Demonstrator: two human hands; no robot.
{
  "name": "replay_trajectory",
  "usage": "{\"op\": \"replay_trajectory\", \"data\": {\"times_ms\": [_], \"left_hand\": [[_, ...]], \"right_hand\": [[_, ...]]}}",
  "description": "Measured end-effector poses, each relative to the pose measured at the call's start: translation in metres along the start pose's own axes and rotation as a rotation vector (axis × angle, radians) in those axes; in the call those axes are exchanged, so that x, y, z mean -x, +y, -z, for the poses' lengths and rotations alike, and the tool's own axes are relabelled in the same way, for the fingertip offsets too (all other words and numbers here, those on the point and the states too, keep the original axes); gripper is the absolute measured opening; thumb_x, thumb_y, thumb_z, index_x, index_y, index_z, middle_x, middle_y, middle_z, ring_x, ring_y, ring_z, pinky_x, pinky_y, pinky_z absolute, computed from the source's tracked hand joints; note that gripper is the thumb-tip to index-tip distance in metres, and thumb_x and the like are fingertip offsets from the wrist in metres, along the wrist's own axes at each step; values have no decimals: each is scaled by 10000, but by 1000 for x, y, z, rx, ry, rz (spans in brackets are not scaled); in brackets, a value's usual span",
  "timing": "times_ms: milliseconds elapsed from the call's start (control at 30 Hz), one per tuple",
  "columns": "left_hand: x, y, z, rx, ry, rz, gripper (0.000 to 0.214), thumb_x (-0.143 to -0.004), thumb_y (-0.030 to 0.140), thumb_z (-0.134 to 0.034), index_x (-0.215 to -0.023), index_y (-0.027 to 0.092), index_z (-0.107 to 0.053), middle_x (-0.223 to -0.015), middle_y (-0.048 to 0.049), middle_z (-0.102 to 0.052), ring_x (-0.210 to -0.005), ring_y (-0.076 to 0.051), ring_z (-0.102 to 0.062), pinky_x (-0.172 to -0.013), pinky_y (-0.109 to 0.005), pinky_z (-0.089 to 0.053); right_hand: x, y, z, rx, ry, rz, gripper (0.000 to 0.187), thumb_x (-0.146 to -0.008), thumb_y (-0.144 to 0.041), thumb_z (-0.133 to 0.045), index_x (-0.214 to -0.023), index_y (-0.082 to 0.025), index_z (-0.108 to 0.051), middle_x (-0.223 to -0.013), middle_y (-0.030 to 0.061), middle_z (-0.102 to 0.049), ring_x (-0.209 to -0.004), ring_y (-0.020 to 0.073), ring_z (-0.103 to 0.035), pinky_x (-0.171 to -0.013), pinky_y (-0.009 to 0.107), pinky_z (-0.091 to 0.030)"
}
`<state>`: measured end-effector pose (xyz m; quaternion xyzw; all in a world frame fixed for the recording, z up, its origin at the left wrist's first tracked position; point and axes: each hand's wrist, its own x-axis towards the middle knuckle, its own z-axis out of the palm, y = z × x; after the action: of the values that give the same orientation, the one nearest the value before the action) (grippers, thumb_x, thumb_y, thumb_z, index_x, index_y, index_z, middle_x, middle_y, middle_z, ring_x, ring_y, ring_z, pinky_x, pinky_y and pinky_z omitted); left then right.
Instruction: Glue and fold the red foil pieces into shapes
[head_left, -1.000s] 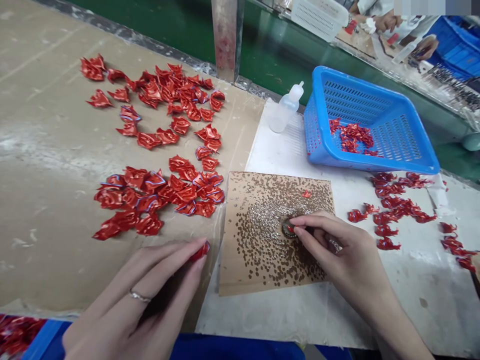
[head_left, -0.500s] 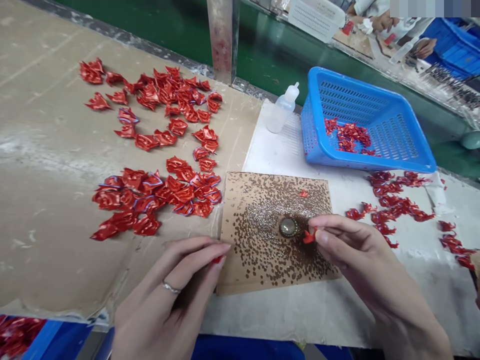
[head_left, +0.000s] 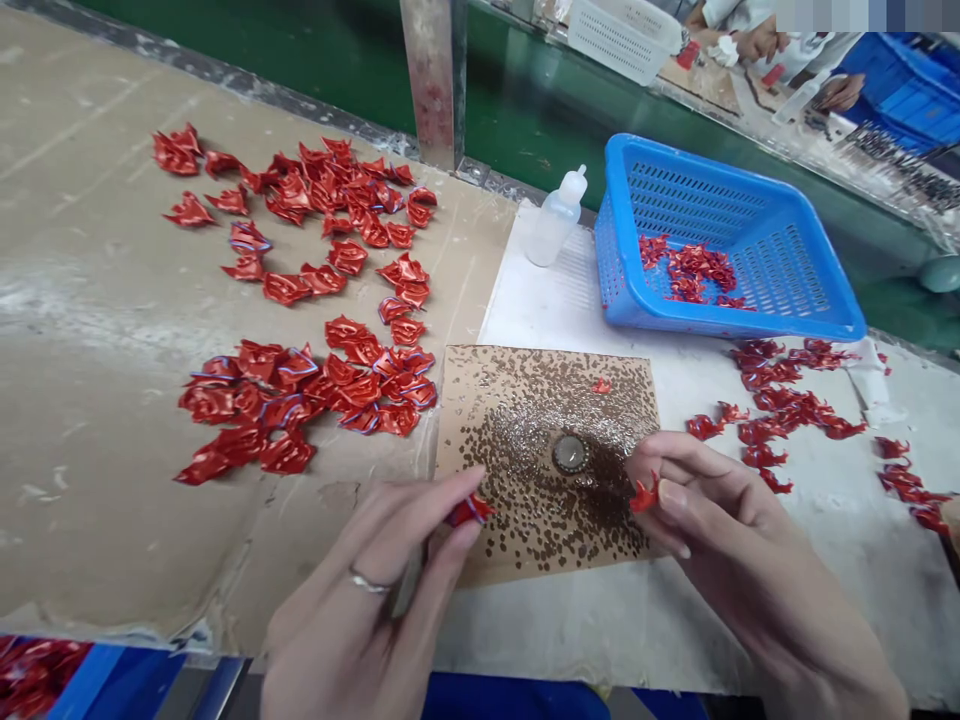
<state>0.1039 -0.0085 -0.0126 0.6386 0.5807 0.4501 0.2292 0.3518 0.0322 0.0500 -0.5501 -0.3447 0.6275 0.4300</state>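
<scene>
Left hand: red piece pinched, above the left part of the card. Right hand: smaller piece pinched, near its right edge. Round cap: on card, between.

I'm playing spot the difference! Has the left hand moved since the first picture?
Yes, to the right. Judged against the cardboard, the left hand had its fingertips left of the edge; now they reach over it.

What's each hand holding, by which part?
Left hand: striped red piece, by its palm-side end. Right hand: small red piece, by its thumb-side edge; exact contacts hidden.
</scene>
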Motion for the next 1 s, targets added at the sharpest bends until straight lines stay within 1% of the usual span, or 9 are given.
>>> {"op": "replay_trajectory", "data": {"times_ms": [67, 167, 267, 333, 433, 533, 667, 800, 1000], "left_hand": [[-7, 12, -4, 28, -41, -59, 399, -1093, 168, -668, -1428, 364, -761, -1166, 43, -823, -933, -72, -800, -892, -115, -645], [-9, 23, -13, 93, -75, -43, 369, -1090, 180, -691, -1395, 371, -774, -1112, 59, -833, -851, -61, -806, -853, -103, -661], [-1, 27, -22, 178, -77, 11, 388, -1055, 140, -741, -1375, 358, -765, -1217, 57, -854, -995, -96, -848, -965, -153, -694], [4, 29, -25, 211, -76, 23, 413, -1043, 124, -752, -1384, 357, -757, -1247, 56, -861, -1035, -112, -859, -991, -184, -710], [6, 31, -26, 233, -81, 47, 426, -1039, 134, -761, -1391, 374, -750, -1244, 68, -876, -1025, -117, -868, -966, -188, -725], [6, 33, -27, 247, -53, 84, 419, -1045, 150, -762, -1388, 390, -747, -1209, 76, -885, -981, -117, -877, -938, -176, -728], [3, 35, -29, 218, -34, 109, 323, -1047, 184, -764, -1324, 349, -744, -1086, 62, -887, -892, -141, -885, -890, -186, -737], [2, 39, -30, 205, -8, 83, 242, -1044, 173, -755, -1229, 328, -735, -1020, 82, -871, -818, -114, -868, -842, -145, -716], [1, 42, -29, 164, -5, 35, 220, -1051, 180, -745, -1227, 311, -731, -1001, 69, -871, -737, -112, -845, -795, -159, -716]], "right_hand": [[5, 5, -4, 43, 50, 102, 182, -920, -422, -972, -1083, -362, -916, -819, 5, -736, -686, 119, -611, -593, 183, -536], [15, 15, -12, 127, 48, 221, 143, -1004, -337, -892, -1137, -384, -870, -904, 3, -783, -830, 148, -729, -739, 205, -642], [22, 25, -20, 178, 52, 303, 206, -1042, -245, -835, -1172, -405, -833, -991, -3, -815, -1007, 173, -811, -911, 255, -695], [25, 30, -24, 198, 93, 340, 252, -1053, -202, -810, -1189, -414, -820, -1023, -12, -830, -1076, 179, -831, -965, 270, -703], [26, 34, -28, 230, 113, 351, 293, -1057, -168, -794, -1211, -417, -811, -1031, -23, -844, -1052, 167, -846, -948, 251, -710], [26, 35, -30, 259, 103, 335, 284, -1060, -150, -785, -1212, -388, -811, -1036, -12, -850, -992, 154, -853, -901, 221, -712], [25, 35, -32, 274, 114, 318, 265, -1052, -161, -797, -1219, -367, -816, -1020, -1, -848, -944, 160, -859, -850, 217, -723], [26, 35, -33, 282, 114, 305, 267, -1048, -169, -802, -1219, -374, -823, -1013, -8, -850, -924, 155, -865, -831, 199, -717], [30, 34, -38, 318, 140, 332, 291, -1047, -163, -793, -1223, -391, -832, -1018, -5, -850, -905, 162, -864, -815, 206, -723]]}}
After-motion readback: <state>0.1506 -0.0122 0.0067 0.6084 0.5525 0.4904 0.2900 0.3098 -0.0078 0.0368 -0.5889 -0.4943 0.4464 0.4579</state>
